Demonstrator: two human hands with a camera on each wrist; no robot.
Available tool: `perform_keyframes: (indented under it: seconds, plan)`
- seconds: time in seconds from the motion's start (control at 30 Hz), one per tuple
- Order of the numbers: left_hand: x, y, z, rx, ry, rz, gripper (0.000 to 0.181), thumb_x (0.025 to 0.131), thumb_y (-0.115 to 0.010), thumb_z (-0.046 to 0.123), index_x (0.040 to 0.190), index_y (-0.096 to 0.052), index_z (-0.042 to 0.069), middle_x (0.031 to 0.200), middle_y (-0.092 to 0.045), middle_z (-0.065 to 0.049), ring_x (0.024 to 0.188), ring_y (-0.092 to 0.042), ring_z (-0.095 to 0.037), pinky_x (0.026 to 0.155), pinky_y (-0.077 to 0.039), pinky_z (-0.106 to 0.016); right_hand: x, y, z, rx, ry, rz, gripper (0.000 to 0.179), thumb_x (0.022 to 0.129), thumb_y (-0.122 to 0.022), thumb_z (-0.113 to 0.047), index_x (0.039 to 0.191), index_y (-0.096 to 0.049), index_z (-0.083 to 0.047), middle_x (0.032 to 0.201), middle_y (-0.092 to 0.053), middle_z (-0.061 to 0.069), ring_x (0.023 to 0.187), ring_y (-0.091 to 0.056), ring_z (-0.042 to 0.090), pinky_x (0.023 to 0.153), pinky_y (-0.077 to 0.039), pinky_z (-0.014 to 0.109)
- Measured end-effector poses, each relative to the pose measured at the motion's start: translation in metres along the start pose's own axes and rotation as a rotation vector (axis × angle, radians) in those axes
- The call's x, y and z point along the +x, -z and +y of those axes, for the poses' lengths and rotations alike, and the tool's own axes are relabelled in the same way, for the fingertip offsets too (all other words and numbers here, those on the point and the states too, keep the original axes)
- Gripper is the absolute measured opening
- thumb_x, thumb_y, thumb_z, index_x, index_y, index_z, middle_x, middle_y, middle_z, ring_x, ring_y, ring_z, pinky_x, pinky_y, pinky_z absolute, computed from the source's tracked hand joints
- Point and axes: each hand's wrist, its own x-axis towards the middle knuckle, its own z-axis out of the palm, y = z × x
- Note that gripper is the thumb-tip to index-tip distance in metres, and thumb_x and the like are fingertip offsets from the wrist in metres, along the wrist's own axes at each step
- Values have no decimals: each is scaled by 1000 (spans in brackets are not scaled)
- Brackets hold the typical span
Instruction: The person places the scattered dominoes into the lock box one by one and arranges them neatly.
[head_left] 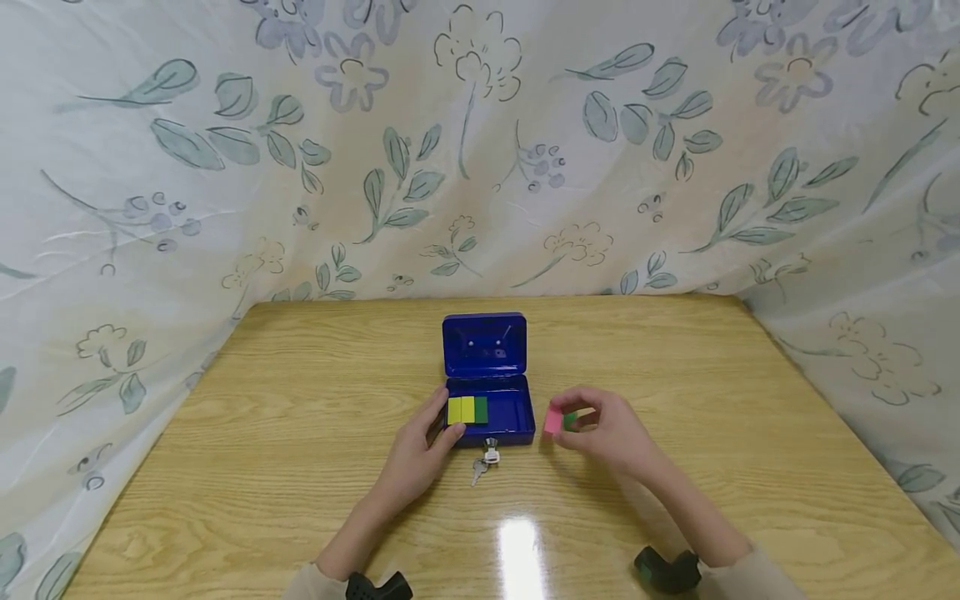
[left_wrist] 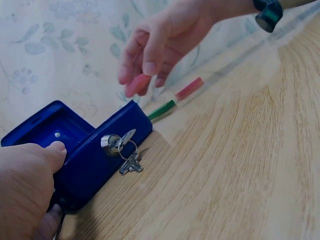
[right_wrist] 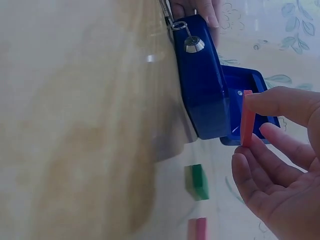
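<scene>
A blue metal cash box (head_left: pixel 510 437) stands on the table with its lid (head_left: pixel 485 343) raised. Inside, along the left, lie two yellow blocks (head_left: pixel 461 410) and a green block (head_left: pixel 482 410). My left hand (head_left: pixel 420 450) grips the box's left side, thumb at the front edge. To the right of the box, my right hand (head_left: pixel 611 429) pinches a pink block (right_wrist: pixel 247 119) between thumb and fingertips, above the table. Below that hand a second green block (right_wrist: pixel 199 181) and another pink block (left_wrist: pixel 190 88) rest on the table; the head view hides this pink one.
A ring of keys (left_wrist: pixel 131 162) hangs from the lock (left_wrist: pixel 111 145) on the box's front. The wooden table (head_left: pixel 300 400) spreads around the box. Behind it and at both sides hangs a floral cloth (head_left: pixel 480 167).
</scene>
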Motion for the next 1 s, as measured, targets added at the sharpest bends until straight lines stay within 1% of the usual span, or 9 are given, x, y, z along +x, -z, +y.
perform_keyframes:
  seconds: [0.1,0.2,0.33,0.53,0.7,0.9,1.0]
  plan:
    - [0,0,-1,7,-1,3,62,99,-61,20,151,-33,0,156,-30,-16,143,-26,-23,109,-33,-36,7,0,-4,-26,26,-6,34,77,-82,-1,109,-70,-5,106,-68,4,97,-63,31,81,-57,38]
    - [0,0,-1,15,4,2,63,99,-61,21,152,-33,1,156,-29,-16,143,-26,-23,109,-32,-35,15,-1,-7,-48,35,-6,34,78,-82,-3,110,-70,-5,106,-68,3,98,-63,29,83,-57,40]
    - [0,0,-1,21,7,2,64,99,-62,21,152,-32,0,156,-29,-15,143,-25,-22,109,-32,-33,26,-3,-9,-65,40,-8,35,78,-82,-5,110,-70,-7,107,-68,2,100,-63,26,83,-56,38]
    - [0,0,-1,14,-2,1,64,99,-62,20,151,-32,-2,156,-29,-16,143,-26,-22,109,-32,-33,39,-10,-9,-32,46,-30,36,78,-82,-5,112,-70,-5,108,-68,4,103,-62,28,83,-56,35]
    - [0,0,-2,16,-5,0,63,99,-61,21,151,-33,-1,156,-29,-15,143,-26,-22,109,-33,-34,44,-18,-8,-26,27,-24,37,77,-84,-6,111,-70,-7,108,-67,3,101,-63,27,82,-57,34]
    - [1,0,-1,18,8,-4,64,99,-61,22,152,-33,1,157,-29,-13,143,-26,-21,109,-32,-33,48,-24,-7,-51,44,-19,36,76,-86,-7,108,-71,-8,108,-67,1,101,-61,26,85,-56,38]
    - [1,0,-1,14,12,3,63,99,-62,20,152,-33,0,157,-29,-14,142,-27,-22,109,-33,-34,49,-27,-5,-63,52,-22,34,75,-87,-9,106,-71,-9,107,-67,0,101,-58,26,84,-56,39]
